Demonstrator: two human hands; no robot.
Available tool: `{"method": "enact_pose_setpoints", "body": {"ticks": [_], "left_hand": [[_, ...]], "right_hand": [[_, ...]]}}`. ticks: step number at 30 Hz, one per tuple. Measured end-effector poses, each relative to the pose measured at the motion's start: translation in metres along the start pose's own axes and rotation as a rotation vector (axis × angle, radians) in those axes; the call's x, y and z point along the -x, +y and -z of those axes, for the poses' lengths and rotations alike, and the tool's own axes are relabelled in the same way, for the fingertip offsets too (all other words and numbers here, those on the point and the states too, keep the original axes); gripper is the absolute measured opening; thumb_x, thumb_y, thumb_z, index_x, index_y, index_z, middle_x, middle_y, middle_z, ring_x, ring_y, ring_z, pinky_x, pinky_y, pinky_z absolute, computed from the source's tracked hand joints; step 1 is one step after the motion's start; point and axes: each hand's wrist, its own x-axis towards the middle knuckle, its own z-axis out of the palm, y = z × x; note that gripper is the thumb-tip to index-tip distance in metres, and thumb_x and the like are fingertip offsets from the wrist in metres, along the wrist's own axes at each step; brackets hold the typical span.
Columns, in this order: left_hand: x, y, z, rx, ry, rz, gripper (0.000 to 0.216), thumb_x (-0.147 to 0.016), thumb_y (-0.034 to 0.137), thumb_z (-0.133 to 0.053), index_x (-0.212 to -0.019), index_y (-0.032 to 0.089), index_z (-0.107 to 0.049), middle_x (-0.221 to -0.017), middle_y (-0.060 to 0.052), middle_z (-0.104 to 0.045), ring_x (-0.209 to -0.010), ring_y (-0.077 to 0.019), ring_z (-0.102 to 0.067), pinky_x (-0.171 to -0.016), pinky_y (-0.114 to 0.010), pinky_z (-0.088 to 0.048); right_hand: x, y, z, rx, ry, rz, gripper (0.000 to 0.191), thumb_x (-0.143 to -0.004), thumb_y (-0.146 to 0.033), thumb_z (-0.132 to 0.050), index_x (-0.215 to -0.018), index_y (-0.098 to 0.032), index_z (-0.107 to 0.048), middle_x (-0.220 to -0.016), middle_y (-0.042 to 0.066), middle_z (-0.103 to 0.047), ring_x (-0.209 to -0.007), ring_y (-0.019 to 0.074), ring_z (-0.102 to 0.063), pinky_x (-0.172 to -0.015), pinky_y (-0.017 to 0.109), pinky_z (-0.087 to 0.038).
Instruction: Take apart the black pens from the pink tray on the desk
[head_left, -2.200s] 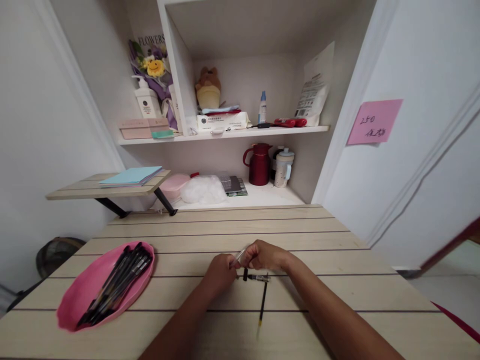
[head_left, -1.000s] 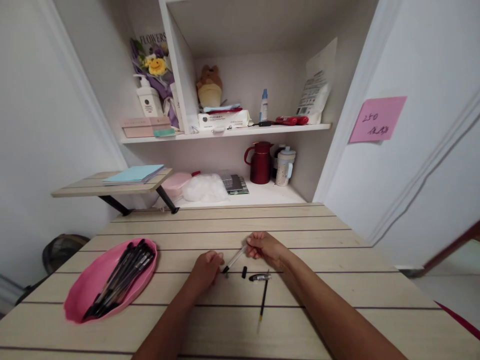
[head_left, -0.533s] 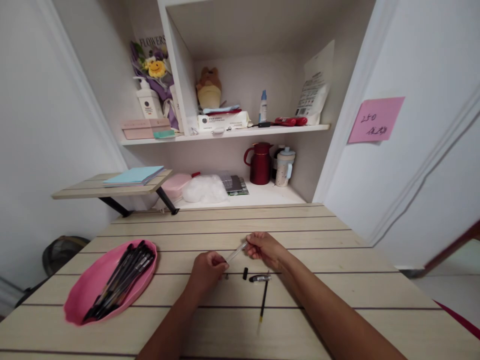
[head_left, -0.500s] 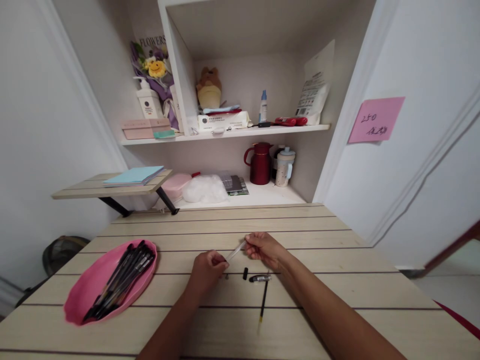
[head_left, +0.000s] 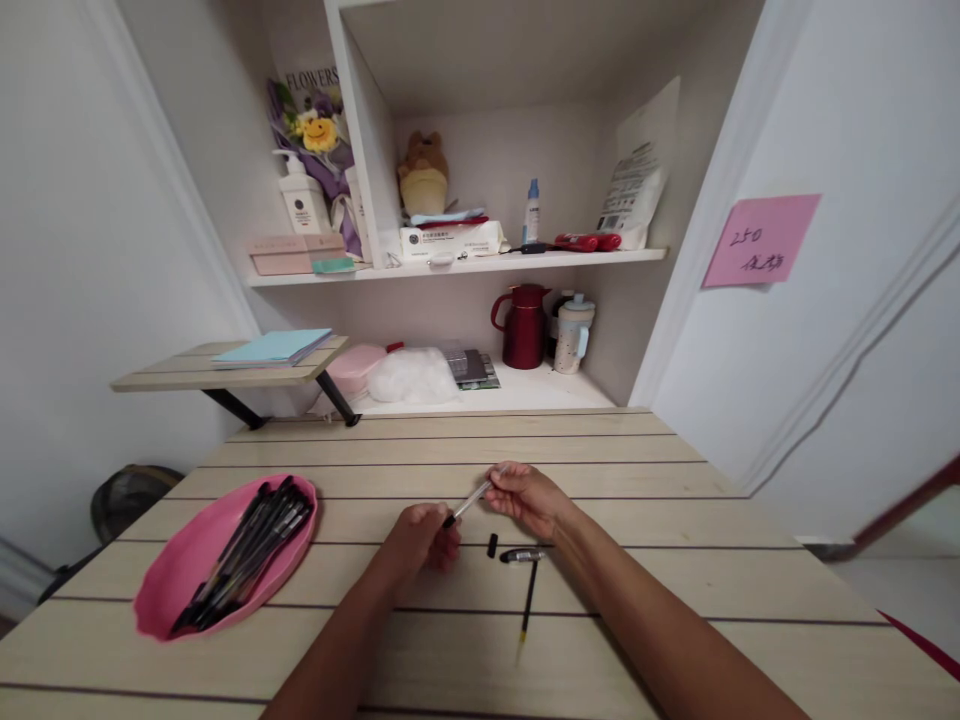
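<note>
My right hand (head_left: 525, 497) pinches the far end of a clear pen barrel (head_left: 469, 502) that slants down to the left. Closed fingers of my left hand (head_left: 420, 537) meet the barrel's dark lower end. Just right of my left hand, on the wooden table (head_left: 675, 590), lie a small black end piece (head_left: 491, 545), a pen cap with a clip (head_left: 521, 555) and a thin ink refill (head_left: 527, 612). At the table's left stands a pink oval tray (head_left: 172, 590) holding several black pens (head_left: 247, 555).
Behind the table an alcove holds a dark red jug (head_left: 519, 326), a white cup (head_left: 573, 334) and a plastic bag (head_left: 409, 376). A small raised shelf with blue notebooks (head_left: 271, 347) stands back left. A pink note (head_left: 759, 240) hangs on the right wall.
Both hands were together on the barrel 2.2 s ago, then drew apart. My left hand has since come back to the barrel's dark lower end. The loose parts have not moved.
</note>
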Motion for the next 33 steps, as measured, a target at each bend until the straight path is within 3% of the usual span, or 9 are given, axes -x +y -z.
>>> {"method": "enact_pose_setpoints", "body": {"ticks": [5, 7, 10, 13, 18, 23, 27, 33], "left_hand": [[-0.007, -0.003, -0.001, -0.111, 0.162, -0.089, 0.024, -0.053, 0.028, -0.065, -0.067, 0.017, -0.049, -0.045, 0.006, -0.048, -0.035, -0.0078, -0.046, -0.04, -0.02, -0.035], [-0.005, -0.001, 0.001, -0.149, 0.162, -0.054, 0.02, -0.059, 0.033, -0.059, -0.062, 0.016, -0.048, -0.042, 0.005, -0.048, -0.034, -0.0082, -0.045, -0.038, -0.021, -0.035], [0.001, 0.002, 0.004, -0.109, 0.074, 0.026, 0.033, -0.07, 0.046, -0.043, -0.063, 0.015, -0.051, -0.047, 0.001, -0.051, -0.037, -0.0094, -0.047, -0.039, -0.022, -0.036], [0.002, 0.004, 0.008, -0.26, 0.088, 0.012, 0.037, -0.072, 0.047, -0.038, -0.068, 0.014, -0.053, -0.054, 0.0, -0.054, -0.041, -0.0095, -0.048, -0.041, -0.022, -0.037], [-0.006, -0.002, 0.018, -0.62, 0.207, -0.102, 0.017, -0.064, 0.03, -0.05, -0.065, 0.015, -0.059, -0.058, -0.001, -0.059, -0.056, -0.0133, -0.053, -0.052, -0.023, -0.037], [-0.006, -0.008, 0.02, -0.781, 0.21, -0.175, 0.015, -0.064, 0.026, -0.05, -0.065, 0.018, -0.064, -0.067, -0.002, -0.063, -0.067, -0.015, -0.055, -0.061, -0.024, -0.035], [-0.003, -0.009, 0.014, -0.86, 0.18, -0.208, 0.02, -0.067, 0.029, -0.048, -0.065, 0.019, -0.065, -0.066, -0.002, -0.063, -0.068, -0.0152, -0.054, -0.061, -0.024, -0.033], [0.0, -0.005, 0.005, -0.955, 0.099, -0.275, 0.03, -0.074, 0.034, -0.04, -0.063, 0.019, -0.064, -0.062, -0.002, -0.062, -0.065, -0.0148, -0.053, -0.059, -0.023, -0.032]], "right_hand": [[-0.002, 0.003, 0.001, -0.011, -0.019, 0.004, 0.005, -0.07, -0.012, -0.061, -0.074, -0.011, -0.058, -0.057, 0.003, -0.062, -0.052, 0.0096, -0.06, -0.052, 0.019, -0.051], [-0.003, 0.002, 0.004, -0.018, -0.016, 0.012, 0.006, -0.07, -0.012, -0.061, -0.075, -0.011, -0.058, -0.058, 0.003, -0.062, -0.053, 0.0096, -0.061, -0.053, 0.019, -0.051], [-0.003, -0.004, 0.012, -0.033, -0.006, 0.031, 0.008, -0.071, -0.014, -0.061, -0.077, -0.011, -0.057, -0.059, 0.002, -0.062, -0.055, 0.009, -0.061, -0.056, 0.019, -0.051], [-0.002, -0.01, 0.017, 0.009, -0.02, 0.027, 0.009, -0.071, -0.014, -0.061, -0.078, -0.011, -0.057, -0.061, 0.002, -0.062, -0.057, 0.0091, -0.061, -0.058, 0.02, -0.051], [0.0, -0.006, 0.014, 0.419, -0.021, -0.027, 0.009, -0.071, -0.019, -0.059, -0.077, -0.013, -0.055, -0.06, 0.001, -0.061, -0.053, 0.0082, -0.059, -0.049, 0.018, -0.046], [0.0, 0.003, 0.002, 0.685, 0.006, -0.063, 0.02, -0.073, -0.03, -0.052, -0.064, -0.012, -0.054, -0.053, 0.002, -0.06, -0.036, 0.0047, -0.045, -0.032, 0.015, -0.025], [0.005, 0.005, -0.007, 0.963, 0.058, -0.052, 0.032, -0.074, -0.037, -0.049, -0.052, -0.014, -0.052, -0.045, 0.001, -0.056, -0.033, 0.0043, -0.036, -0.036, 0.019, -0.024], [0.009, 0.001, -0.013, 1.411, 0.192, 0.019, 0.029, -0.065, -0.04, -0.058, -0.051, -0.014, -0.058, -0.058, 0.01, -0.063, -0.058, 0.016, -0.054, -0.049, 0.024, -0.03]]}}
